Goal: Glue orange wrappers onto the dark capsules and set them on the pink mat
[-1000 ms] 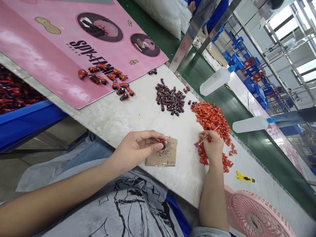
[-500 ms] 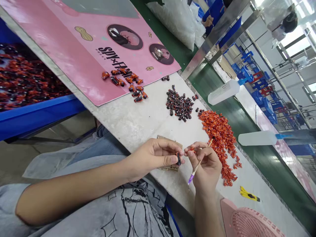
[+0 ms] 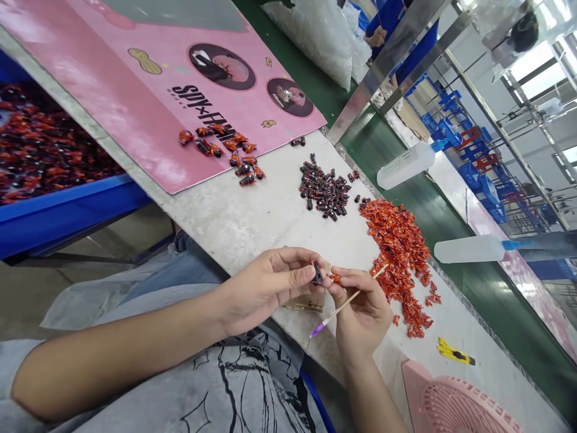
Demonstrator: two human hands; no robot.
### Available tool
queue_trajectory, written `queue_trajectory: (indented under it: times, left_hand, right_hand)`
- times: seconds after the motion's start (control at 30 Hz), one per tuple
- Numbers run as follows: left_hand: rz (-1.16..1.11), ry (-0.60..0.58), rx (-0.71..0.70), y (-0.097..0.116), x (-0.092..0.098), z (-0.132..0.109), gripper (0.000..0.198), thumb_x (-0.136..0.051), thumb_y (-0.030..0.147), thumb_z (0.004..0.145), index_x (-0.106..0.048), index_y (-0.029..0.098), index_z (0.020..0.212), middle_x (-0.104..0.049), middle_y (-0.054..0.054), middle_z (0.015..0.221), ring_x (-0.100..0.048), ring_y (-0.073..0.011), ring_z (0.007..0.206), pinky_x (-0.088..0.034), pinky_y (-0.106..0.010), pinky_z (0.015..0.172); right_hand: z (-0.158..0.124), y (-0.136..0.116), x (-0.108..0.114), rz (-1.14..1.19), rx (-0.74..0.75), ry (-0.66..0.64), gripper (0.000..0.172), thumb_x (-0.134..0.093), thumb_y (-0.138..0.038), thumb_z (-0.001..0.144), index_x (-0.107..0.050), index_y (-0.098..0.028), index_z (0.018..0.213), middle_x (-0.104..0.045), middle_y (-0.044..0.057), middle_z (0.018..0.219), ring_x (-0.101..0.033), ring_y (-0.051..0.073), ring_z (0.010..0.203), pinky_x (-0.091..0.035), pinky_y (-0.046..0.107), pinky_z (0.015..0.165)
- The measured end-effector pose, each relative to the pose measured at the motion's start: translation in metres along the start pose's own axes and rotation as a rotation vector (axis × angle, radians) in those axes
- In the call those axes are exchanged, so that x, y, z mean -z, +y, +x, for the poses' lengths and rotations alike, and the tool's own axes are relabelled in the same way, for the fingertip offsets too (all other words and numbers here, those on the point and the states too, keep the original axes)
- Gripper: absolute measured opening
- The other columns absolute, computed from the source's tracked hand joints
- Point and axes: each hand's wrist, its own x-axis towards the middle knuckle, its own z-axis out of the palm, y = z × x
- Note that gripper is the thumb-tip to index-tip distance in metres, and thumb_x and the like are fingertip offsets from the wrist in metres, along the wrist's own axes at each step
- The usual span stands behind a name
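Just below the frame's centre, our left hand (image 3: 270, 285) pinches a black piece (image 3: 318, 275) beside an orange piece (image 3: 335, 278) clamped in our right hand (image 3: 364, 316), which also holds a purple-tipped stick (image 3: 339, 309).

Can't see all of the orange bit (image 3: 334, 278) between the right fingers (image 3: 358, 279), or the cardboard (image 3: 310, 302) behind the left fingers (image 3: 292, 255).

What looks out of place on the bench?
Only minor strays: a few dark parts lie beside the pink sheet, apart from the main dark pile, and others sit at the edge of the orange pile. Nothing looks plainly damaged.
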Motion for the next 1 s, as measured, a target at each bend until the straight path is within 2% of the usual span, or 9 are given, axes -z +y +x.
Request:
queue_trajectory:
  times: [0.07,0.13,0.23,0.33,0.43,0.53,0.67,0.83,1.0]
  left_hand:
    - [-0.014,0.033,-0.005,-0.001,-0.001,0.000,0.030,-0.096,0.024,0.058,-0.077,0.014,0.079,-0.077,-0.001,0.079,-0.073,-0.0125,0.077,-0.060,-0.022,0.078]
    - [-0.012,0.055,-0.007,-0.002,-0.001,0.000,0.032,-0.097,0.026,0.056,-0.078,0.015,0.079,-0.077,-0.001,0.081,-0.073,-0.0125,0.077,-0.060,-0.022,0.078]
    - [0.044,0.062,-0.040,-0.004,-0.001,0.000,0.032,-0.096,0.030,0.057,-0.078,0.017,0.080,-0.077,0.000,0.081,-0.072,-0.0119,0.076,-0.059,-0.021,0.075]
    - [0.146,0.057,-0.132,-0.006,0.000,-0.001,0.028,-0.094,0.028,0.061,-0.078,0.016,0.079,-0.076,0.000,0.081,-0.070,-0.0105,0.079,-0.057,-0.018,0.076]
    - [0.260,0.033,-0.210,-0.007,-0.001,-0.002,0.019,-0.091,0.019,0.065,-0.078,0.016,0.078,-0.076,-0.001,0.084,-0.071,-0.0114,0.084,-0.057,-0.018,0.079]
    - [0.359,-0.017,-0.241,-0.008,-0.003,-0.003,0.016,-0.084,0.009,0.067,-0.079,0.018,0.079,-0.076,-0.001,0.086,-0.071,-0.0128,0.084,-0.058,-0.019,0.077]
    - [0.478,-0.057,-0.301,-0.008,-0.005,-0.003,0.020,-0.078,0.003,0.068,-0.079,0.019,0.080,-0.075,-0.001,0.083,-0.070,-0.0121,0.079,-0.057,-0.018,0.071]
    - [0.516,-0.057,-0.310,-0.004,-0.004,-0.004,0.014,-0.078,0.008,0.070,-0.077,0.017,0.080,-0.074,-0.002,0.083,-0.069,-0.0140,0.076,-0.059,-0.022,0.070]
    - [0.452,-0.031,-0.315,-0.002,-0.005,-0.006,0.013,-0.080,0.008,0.070,-0.078,0.017,0.080,-0.076,-0.003,0.083,-0.072,-0.0146,0.080,-0.060,-0.021,0.074]
  right_hand:
    - [-0.001,0.000,0.001,-0.044,-0.004,-0.003,0.035,-0.084,-0.009,0.072,-0.076,-0.028,0.100,-0.078,0.000,0.085,-0.071,0.013,0.071,-0.058,0.023,0.065]
    - [-0.002,-0.001,0.002,-0.053,-0.005,-0.025,0.040,-0.085,-0.009,0.071,-0.077,-0.030,0.104,-0.080,0.001,0.087,-0.073,0.014,0.073,-0.059,0.025,0.066]
    - [-0.002,-0.002,0.001,0.001,-0.057,-0.048,0.022,-0.082,-0.015,0.077,-0.080,-0.029,0.094,-0.081,0.003,0.091,-0.076,0.018,0.084,-0.062,0.030,0.074]
    - [0.000,-0.005,0.001,0.099,-0.238,-0.030,0.010,-0.080,-0.019,0.079,-0.079,-0.027,0.084,-0.081,0.003,0.091,-0.076,0.018,0.088,-0.062,0.032,0.079]
    - [0.003,-0.007,0.003,0.218,-0.442,-0.066,0.010,-0.086,-0.023,0.073,-0.079,-0.027,0.079,-0.081,0.003,0.091,-0.076,0.018,0.089,-0.061,0.033,0.083]
    - [0.005,-0.008,0.008,0.275,-0.569,-0.087,0.015,-0.089,-0.031,0.068,-0.077,-0.025,0.074,-0.081,0.004,0.090,-0.075,0.018,0.087,-0.059,0.032,0.081]
    - [0.008,-0.009,0.013,0.276,-0.635,-0.087,0.022,-0.090,-0.035,0.068,-0.072,-0.022,0.066,-0.079,0.004,0.084,-0.071,0.016,0.076,-0.057,0.029,0.072]
    - [0.013,-0.012,0.012,0.425,-0.744,-0.142,0.025,-0.093,-0.023,0.060,-0.070,-0.023,0.068,-0.075,-0.001,0.084,-0.068,0.013,0.075,-0.057,0.026,0.071]
    - [0.013,-0.011,0.011,0.438,-0.688,-0.169,0.025,-0.093,-0.025,0.061,-0.074,-0.025,0.078,-0.074,0.000,0.086,-0.069,0.012,0.076,-0.057,0.024,0.074]
